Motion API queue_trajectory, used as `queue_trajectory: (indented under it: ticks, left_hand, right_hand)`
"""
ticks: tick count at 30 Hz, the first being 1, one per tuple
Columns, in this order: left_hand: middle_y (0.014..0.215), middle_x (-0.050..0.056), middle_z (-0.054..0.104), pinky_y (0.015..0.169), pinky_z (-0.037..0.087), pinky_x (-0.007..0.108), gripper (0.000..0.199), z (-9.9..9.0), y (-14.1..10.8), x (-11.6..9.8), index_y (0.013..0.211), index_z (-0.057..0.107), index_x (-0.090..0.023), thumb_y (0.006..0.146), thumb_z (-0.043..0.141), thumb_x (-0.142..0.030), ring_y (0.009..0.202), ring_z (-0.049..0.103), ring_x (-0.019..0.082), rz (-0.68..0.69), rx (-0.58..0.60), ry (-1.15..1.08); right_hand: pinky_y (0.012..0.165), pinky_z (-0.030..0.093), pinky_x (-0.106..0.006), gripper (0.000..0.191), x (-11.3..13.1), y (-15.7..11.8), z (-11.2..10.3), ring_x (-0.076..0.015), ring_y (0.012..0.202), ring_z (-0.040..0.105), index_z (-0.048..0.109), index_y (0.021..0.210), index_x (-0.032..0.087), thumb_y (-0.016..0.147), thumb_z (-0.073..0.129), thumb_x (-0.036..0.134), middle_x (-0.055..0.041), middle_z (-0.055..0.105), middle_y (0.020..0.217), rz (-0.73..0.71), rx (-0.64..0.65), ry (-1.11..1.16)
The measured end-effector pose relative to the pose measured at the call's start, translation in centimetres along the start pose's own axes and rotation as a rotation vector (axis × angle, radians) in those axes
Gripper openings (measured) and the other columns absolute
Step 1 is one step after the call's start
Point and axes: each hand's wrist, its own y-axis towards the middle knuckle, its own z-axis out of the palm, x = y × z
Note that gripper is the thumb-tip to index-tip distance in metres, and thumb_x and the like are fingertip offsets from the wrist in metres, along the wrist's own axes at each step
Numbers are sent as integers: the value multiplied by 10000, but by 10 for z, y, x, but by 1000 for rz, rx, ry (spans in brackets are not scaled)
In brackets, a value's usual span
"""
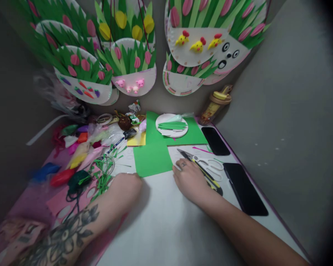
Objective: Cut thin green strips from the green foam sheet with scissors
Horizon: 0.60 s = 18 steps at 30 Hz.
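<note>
A small green paper sheet [153, 160] lies on the white tabletop [161, 229], its top edge meeting a larger green sheet [152, 129]. At its lower left corner is my left hand [126, 188], its fingers curled under and pinched on the corner, fingertips mostly hidden. My right hand [190, 180], wearing a ring, has bent fingers closed at the lower right corner of the same sheet. Beside and partly behind my right hand lie a yellow-and-black cutter [211, 180] and white-handled scissors [215, 164].
A paper plate [172, 131] holds green strips. Two black phones [215, 141] and a tumbler [215, 105] stand or lie at the right. Green scraps [104, 177], yarn [79, 183] and colored clay packs [62, 177] crowd the left. Decorated plate baskets [134, 79] hang above.
</note>
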Motion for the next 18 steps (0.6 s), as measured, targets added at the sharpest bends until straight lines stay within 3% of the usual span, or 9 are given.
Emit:
queue_trajectory:
  ticks: [7,12,18]
  left_hand:
    - [880,96,625,627,465,309,324,-21,1,20,981,606,-150,788,364,-56,748,633,219,-170,-115,109]
    - [857,84,608,700,450,298,235,-6,8,17,872,596,-154,851,366,-113,797,598,195,-26,-120,34]
    - [829,71,613,696,457,298,189,4,15,12,865,588,-158,868,400,-139,787,602,191,27,-105,2]
  right_hand:
    - [862,350,-359,353,-6,3,-4,-271,1101,480,683,1038,171,763,490,64,-131,599,1153,-19,54,45]
    - [861,348,-367,321,-6,3,-1,-269,1085,485,684,999,167,780,474,64,-125,605,1131,-8,32,64]
    - [900,337,-362,207,1,4,14,-239,1049,473,625,1008,155,839,506,135,-103,612,1060,4,-164,172]
